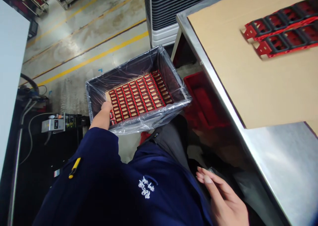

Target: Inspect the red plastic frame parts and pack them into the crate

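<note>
Your left hand point(106, 106) touches the near-left edge of the red-and-black plastic tray point(139, 95) in the film-lined black crate point(149, 59), well apart from your right hand point(223, 199), grip unclear; snagging the loose clear film point(124, 125) could shift the tray.

Left hand point(107, 106) touching the edge of red trays point(137, 95) in a plastic-lined crate point(139, 67), right hand point(221, 196) low beside a steel table point(280, 159)
</note>
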Available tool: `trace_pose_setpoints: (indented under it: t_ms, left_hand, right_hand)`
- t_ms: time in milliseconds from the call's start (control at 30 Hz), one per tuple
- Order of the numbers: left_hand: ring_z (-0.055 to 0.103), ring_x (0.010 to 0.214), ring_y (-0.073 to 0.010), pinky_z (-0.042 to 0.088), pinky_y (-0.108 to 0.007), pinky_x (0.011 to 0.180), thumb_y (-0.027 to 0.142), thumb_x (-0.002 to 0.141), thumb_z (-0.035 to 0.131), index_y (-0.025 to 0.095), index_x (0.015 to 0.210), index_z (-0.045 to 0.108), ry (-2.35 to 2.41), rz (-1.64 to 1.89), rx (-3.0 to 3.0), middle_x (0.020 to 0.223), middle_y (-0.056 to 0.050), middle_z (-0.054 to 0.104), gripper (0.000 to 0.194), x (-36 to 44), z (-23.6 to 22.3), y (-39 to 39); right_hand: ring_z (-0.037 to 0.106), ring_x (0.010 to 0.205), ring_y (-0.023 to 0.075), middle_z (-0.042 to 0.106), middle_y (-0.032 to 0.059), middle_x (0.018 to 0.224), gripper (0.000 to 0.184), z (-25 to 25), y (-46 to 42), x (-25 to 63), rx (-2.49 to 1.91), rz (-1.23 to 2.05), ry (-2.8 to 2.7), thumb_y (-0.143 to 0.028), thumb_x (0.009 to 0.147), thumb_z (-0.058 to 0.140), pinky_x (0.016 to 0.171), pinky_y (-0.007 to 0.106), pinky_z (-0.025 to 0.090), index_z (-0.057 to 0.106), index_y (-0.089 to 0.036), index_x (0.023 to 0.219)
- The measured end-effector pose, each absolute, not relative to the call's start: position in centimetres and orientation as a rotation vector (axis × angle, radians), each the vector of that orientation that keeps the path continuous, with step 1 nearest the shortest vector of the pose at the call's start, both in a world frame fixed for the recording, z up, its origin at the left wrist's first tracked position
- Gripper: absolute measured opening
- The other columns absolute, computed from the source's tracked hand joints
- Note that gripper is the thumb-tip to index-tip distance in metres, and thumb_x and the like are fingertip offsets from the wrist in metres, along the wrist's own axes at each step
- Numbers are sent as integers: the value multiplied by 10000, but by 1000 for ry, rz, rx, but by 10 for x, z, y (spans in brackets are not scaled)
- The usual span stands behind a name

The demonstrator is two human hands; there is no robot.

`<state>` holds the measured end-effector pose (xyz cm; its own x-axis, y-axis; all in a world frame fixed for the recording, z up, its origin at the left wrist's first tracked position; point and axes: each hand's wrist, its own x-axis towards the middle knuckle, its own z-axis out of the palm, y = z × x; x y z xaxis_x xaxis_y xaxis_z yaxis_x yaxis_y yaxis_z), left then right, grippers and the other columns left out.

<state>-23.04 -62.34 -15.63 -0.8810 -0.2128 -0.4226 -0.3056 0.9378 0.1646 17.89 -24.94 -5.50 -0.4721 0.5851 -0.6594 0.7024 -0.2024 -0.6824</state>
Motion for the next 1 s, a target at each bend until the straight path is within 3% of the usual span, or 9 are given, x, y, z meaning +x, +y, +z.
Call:
trace_pose_setpoints:
  t_ms: [267, 400, 500, 633, 700, 767, 867, 933, 1000]
  left_hand:
    - [651, 1098, -234, 556, -464, 959, 362, 957, 646, 138, 1199, 635, 2786, 216, -511, 1224, -104, 656, 330, -248, -135, -590]
    - [676, 1024, -177, 523, -328, 956, 227, 905, 628, 165, 999, 687, 3011, 403, -185, 1098, -34, 732, 127, -246, -110, -538]
    - [683, 964, -170, 516, -297, 916, 240, 822, 627, 196, 749, 633, 3094, 594, 179, 986, 23, 756, 86, -223, -85, -483]
    - [679, 891, -222, 522, -364, 845, 413, 827, 577, 183, 450, 396, 2958, 834, 732, 705, 63, 693, 477, -173, -59, -407]
    - [687, 823, -234, 533, -388, 776, 459, 842, 553, 256, 493, 532, 2695, 993, 1025, 719, 94, 699, 405, -138, -53, -367]
    - [704, 837, -254, 547, -425, 800, 448, 848, 546, 384, 679, 695, 2392, 1181, 1224, 810, 99, 731, 235, -94, -47, -329]
    - [712, 823, -257, 565, -424, 768, 367, 860, 581, 370, 796, 732, 1885, 1265, 1461, 855, 35, 746, 165, -20, -36, -284]
    - [716, 835, -255, 574, -410, 756, 302, 855, 621, 316, 743, 705, 1562, 1200, 1619, 871, -8, 751, 141, 22, -27, -267]
    - [714, 853, -255, 580, -398, 754, 271, 855, 648, 288, 735, 684, 1287, 1085, 1725, 883, -39, 748, 126, 51, -18, -258]
  right_hand:
    - [762, 933, 282, 784, 128, 1096, 486, -72, -251, 182, 1360, -1965, 2020, -602, 769, 772, 902, 394, 623, 796, -189, 1022]
    - [766, 868, 269, 800, 112, 948, 383, -69, -256, 178, 1270, -2058, 2142, -529, 853, 716, 844, 406, 628, 790, -196, 1026]
    - [749, 728, 234, 780, 72, 800, 319, -61, -255, 186, 1332, -2020, 2361, -467, 906, 665, 735, 363, 619, 785, -198, 1028]
    - [679, 617, 178, 720, 27, 704, 262, -54, -237, 222, 1863, -1559, 2791, -400, 941, 618, 643, 301, 579, 783, -202, 987]
    - [651, 642, 179, 699, 35, 723, 261, -51, -223, 253, 2270, -1191, 2853, -394, 935, 613, 682, 320, 570, 775, -192, 974]
    - [626, 685, 198, 681, 59, 772, 282, -46, -207, 287, 2641, -866, 2783, -396, 928, 599, 728, 360, 558, 755, -174, 1004]
    - [626, 935, 285, 680, 139, 1008, 418, -37, -181, 334, 3034, -385, 2575, -416, 891, 617, 839, 439, 539, 674, -142, 1201]
    - [526, 1236, 366, 596, 204, 1319, 684, -34, -161, 356, 3047, -156, 2469, -466, 817, 694, 993, 510, 487, 535, -128, 1390]
    - [368, 1411, 409, 457, 234, 1500, 933, -35, -142, 371, 2970, -216, 2398, -503, 739, 760, 1128, 575, 369, 389, -108, 1498]
